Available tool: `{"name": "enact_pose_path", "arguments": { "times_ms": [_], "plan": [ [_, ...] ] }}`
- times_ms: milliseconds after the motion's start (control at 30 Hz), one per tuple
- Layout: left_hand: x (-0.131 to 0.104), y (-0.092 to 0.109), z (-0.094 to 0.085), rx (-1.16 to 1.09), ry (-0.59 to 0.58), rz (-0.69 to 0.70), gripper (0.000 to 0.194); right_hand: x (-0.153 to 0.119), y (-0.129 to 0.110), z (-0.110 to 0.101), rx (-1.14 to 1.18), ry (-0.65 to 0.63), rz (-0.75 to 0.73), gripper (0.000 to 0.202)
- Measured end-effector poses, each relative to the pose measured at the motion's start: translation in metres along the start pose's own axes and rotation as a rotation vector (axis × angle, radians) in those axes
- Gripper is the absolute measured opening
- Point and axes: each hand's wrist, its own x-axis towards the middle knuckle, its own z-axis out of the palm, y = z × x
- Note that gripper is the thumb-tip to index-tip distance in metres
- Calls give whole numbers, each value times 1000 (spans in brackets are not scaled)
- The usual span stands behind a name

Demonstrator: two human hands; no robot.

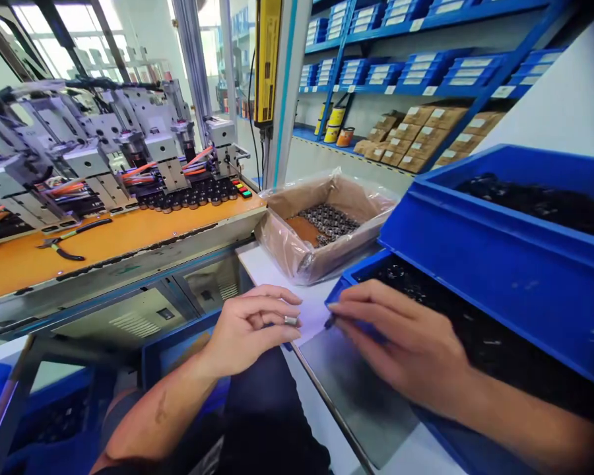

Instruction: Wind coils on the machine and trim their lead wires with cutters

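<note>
A small silvery metal cylinder (291, 320) is pinched between the thumb and fingers of my left hand (250, 326), over the edge of the white table. Across from it, my right hand (400, 340) pinches a small black part (330, 321) at its fingertips; its exact kind is too small to make out. A gap separates the two hands. Beneath my right hand lies a dark grey flat plate (361, 402). Many small black parts fill the lower blue bin (349, 277) beside my right hand.
Ahead stands a plastic-lined cardboard box (321, 260) with many small metal parts. A second blue bin (499, 244) rises at right. On the left, an orange-topped machine bench (129, 241) carries pliers (74, 237) and rows of dark round parts (193, 198).
</note>
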Motion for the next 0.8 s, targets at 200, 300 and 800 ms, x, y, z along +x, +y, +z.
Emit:
{"name": "enact_pose_path", "arguments": {
  "times_ms": [200, 300, 800],
  "plan": [
    [-7, -4, 10, 58, 23, -29, 38, -17, -11, 14, 165, 26, 22, 17],
    [-6, -6, 15, 45, 19, -71, 31, -19, -5, 12, 172, 27, 49, 18],
    [-1, -16, 36, -306, 49, -316, 40, -18, 1, 9, 251, 36, 3, 24]
  ]
}}
